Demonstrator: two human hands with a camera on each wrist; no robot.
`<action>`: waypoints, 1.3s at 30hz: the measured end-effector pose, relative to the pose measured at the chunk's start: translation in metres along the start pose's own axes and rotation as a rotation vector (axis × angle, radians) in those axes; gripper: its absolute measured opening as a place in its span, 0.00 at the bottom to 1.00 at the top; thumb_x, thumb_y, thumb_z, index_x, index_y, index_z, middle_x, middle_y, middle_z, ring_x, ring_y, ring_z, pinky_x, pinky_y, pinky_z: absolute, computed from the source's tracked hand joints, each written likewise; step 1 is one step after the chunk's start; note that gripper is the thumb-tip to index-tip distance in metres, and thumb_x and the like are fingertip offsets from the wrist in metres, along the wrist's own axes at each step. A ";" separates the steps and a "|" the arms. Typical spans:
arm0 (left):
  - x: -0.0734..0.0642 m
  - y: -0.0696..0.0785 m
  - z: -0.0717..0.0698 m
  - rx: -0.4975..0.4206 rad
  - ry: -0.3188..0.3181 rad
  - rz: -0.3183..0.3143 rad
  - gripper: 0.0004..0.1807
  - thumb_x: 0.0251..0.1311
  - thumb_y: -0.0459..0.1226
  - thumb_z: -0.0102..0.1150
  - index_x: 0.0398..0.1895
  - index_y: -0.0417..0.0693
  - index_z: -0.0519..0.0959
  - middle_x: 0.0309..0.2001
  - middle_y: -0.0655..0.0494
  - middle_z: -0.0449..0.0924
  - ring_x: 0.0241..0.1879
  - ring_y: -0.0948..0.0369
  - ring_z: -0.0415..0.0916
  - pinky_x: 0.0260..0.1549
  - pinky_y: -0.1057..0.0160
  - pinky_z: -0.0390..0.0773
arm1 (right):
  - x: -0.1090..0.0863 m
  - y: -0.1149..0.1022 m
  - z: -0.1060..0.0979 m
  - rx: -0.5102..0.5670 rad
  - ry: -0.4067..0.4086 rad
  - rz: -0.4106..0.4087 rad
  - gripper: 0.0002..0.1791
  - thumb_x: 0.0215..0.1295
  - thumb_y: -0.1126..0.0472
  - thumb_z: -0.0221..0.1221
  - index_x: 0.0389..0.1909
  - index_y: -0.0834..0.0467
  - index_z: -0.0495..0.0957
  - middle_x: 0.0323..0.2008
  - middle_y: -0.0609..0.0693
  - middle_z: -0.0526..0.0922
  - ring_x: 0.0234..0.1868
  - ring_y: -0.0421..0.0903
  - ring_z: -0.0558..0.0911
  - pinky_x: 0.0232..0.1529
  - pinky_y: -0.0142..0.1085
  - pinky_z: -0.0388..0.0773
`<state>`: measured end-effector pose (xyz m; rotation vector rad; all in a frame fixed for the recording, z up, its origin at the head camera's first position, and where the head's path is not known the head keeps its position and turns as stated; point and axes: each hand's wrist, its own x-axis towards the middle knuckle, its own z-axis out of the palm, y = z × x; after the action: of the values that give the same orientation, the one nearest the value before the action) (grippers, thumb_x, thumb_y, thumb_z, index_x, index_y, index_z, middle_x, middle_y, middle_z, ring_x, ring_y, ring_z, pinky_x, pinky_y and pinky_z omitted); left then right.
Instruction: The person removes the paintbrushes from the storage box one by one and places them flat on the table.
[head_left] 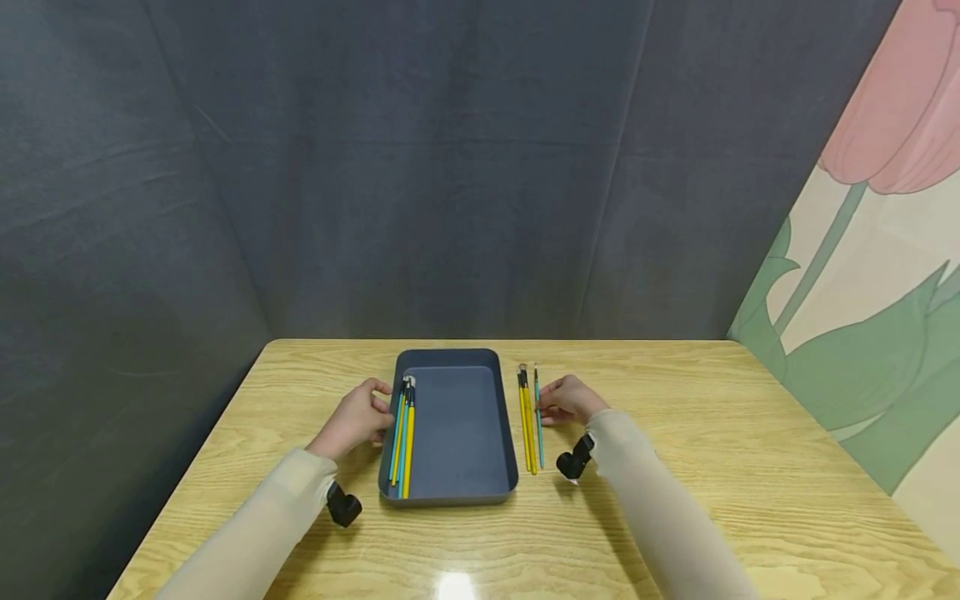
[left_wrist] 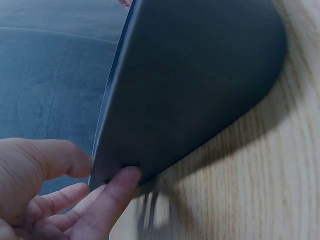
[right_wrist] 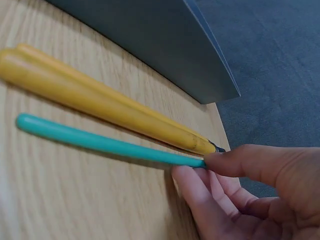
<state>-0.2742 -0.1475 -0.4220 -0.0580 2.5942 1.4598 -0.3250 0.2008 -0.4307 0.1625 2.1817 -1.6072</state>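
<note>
My right hand (head_left: 572, 400) pinches a slim teal paintbrush (right_wrist: 100, 142) between thumb and fingers near its bristle end. The brush lies along the table, bristles pointing away. Just left of it are two yellow paintbrushes (right_wrist: 105, 102) side by side. A dark grey tray (head_left: 465, 433) stands in the middle of the table. Along its left inner side lie several yellow and blue paintbrushes (head_left: 408, 442). My left hand (head_left: 363, 417) touches the tray's left side from outside. In the left wrist view, one fingertip rests on the outer wall and the thumb tip meets the rim.
The tray stands on a light wood-grain table (head_left: 712, 433). A dark cloth (head_left: 420, 183) hangs behind the table and along its left side. A wall painted with a pink tulip (head_left: 885, 108) stands on the right. Each wrist carries a small black camera (head_left: 343, 505).
</note>
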 end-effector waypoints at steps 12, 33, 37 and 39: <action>0.000 0.000 0.001 0.004 0.000 0.001 0.26 0.54 0.23 0.58 0.58 0.36 0.67 0.39 0.43 0.71 0.30 0.55 0.76 0.25 0.61 0.83 | 0.001 -0.004 0.007 -0.137 0.071 0.013 0.10 0.61 0.74 0.57 0.43 0.73 0.75 0.25 0.51 0.77 0.17 0.38 0.77 0.26 0.30 0.82; -0.003 0.002 -0.001 -0.005 -0.010 0.015 0.26 0.54 0.22 0.57 0.59 0.35 0.66 0.38 0.43 0.71 0.29 0.55 0.75 0.23 0.61 0.82 | 0.000 -0.004 0.007 -0.129 0.077 0.020 0.09 0.62 0.74 0.56 0.43 0.73 0.75 0.24 0.53 0.78 0.17 0.38 0.78 0.26 0.31 0.82; -0.003 0.003 -0.002 -0.007 -0.013 0.009 0.26 0.54 0.22 0.56 0.59 0.35 0.66 0.38 0.43 0.71 0.30 0.55 0.75 0.24 0.60 0.83 | -0.002 -0.005 0.007 -0.127 0.062 0.021 0.08 0.63 0.74 0.56 0.42 0.72 0.75 0.23 0.52 0.79 0.18 0.38 0.78 0.27 0.31 0.82; -0.003 0.003 -0.002 -0.008 -0.015 0.007 0.26 0.54 0.22 0.56 0.59 0.35 0.66 0.38 0.43 0.70 0.30 0.55 0.75 0.24 0.60 0.83 | -0.003 -0.006 0.007 -0.124 0.050 0.018 0.08 0.63 0.74 0.56 0.42 0.72 0.74 0.23 0.52 0.79 0.18 0.38 0.79 0.27 0.31 0.83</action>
<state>-0.2717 -0.1477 -0.4181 -0.0391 2.5792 1.4680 -0.3223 0.1932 -0.4256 0.1861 2.3037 -1.4677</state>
